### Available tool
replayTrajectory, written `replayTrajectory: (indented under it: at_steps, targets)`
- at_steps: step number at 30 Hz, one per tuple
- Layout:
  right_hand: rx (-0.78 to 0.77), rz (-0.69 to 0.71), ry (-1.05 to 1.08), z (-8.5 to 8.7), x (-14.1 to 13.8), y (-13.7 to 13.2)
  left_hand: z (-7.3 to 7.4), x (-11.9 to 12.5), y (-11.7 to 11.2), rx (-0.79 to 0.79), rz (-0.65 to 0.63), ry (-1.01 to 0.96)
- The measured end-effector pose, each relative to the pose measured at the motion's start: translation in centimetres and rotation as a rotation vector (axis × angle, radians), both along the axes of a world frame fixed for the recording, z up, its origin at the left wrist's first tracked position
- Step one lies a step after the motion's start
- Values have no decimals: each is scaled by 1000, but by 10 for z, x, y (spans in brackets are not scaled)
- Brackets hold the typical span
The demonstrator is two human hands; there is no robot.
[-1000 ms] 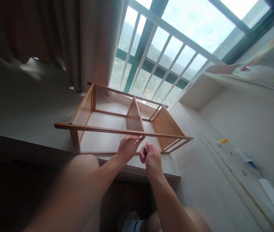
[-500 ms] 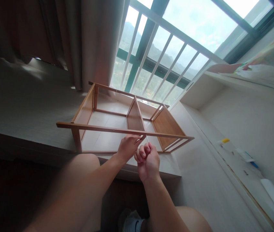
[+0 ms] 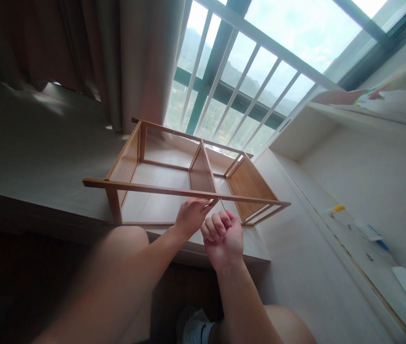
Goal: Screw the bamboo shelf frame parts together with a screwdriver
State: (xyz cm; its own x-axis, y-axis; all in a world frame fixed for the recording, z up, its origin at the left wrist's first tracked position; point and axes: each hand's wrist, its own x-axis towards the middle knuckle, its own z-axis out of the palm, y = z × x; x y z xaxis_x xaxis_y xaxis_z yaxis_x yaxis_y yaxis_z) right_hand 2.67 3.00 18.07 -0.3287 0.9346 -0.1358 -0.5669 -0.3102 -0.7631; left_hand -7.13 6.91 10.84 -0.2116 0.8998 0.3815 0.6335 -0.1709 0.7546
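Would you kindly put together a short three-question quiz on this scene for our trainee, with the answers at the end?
1. Fill in the blank: in the picture, the curtain hangs to the ____ of the window.
2. True or false: the left hand touches the wooden frame near its middle panel.
3. Multiple choice: where is the thin rod?
A) lying on the windowsill
B) in the right hand, pointing up to the frame's near rail
C) lying beside the curtain

Key: 1. left; 2. true; 3. B
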Motion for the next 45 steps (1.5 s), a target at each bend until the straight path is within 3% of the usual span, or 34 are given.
replayTrajectory:
  at_steps: [5, 8, 13, 19, 27, 37, 41, 45]
  targets:
    - [121, -47, -221, 0, 5, -1, 0, 0, 0, 4, 13, 8]
    - [366, -110, -631, -7, 16, 6, 1, 0, -2, 16, 15, 25]
    - [774, -94, -1401, -11, 36, 17, 2, -1, -4, 9, 18, 70]
    - [990, -102, -1791, -7, 41, 22, -2, 0, -2, 29, 21, 60]
    - [992, -15, -2070, 5, 39, 20, -1, 1, 0, 20, 29, 50]
    - [1013, 88, -2214, 23, 35, 17, 2, 1, -2, 9, 33, 47]
    - [1007, 103, -2157, 28, 33, 19, 4, 1, -3, 2, 22, 37]
    - [950, 37, -1885, 19, 35, 25, 3, 1, -4, -2, 29, 18]
